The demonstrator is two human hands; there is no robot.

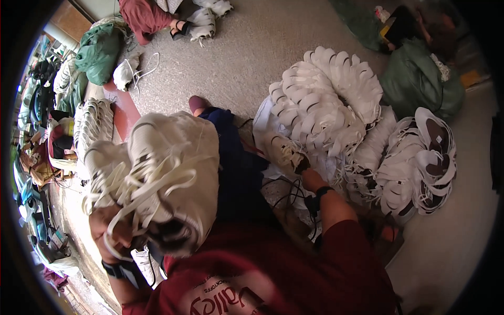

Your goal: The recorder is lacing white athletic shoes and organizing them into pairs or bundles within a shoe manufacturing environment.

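Two hands at work over white shoe uppers. Left hand (107,228) low at the left, fingers curled tight around the laces of a white shoe upper (168,173) held up close in front, loose laces (134,191) spilling across it. Right hand (310,178) stretched forward, fingers pinched on a second white upper (283,152) at the edge of a big heap of stacked uppers (336,100) on the grey floor (236,58). Green sack (420,79) behind the heap.

Cream shoe upper (163,173), laces dangling loose, held up over the lap; second cream shoe upper (283,152) lying tilted beside the white stack on the floor.
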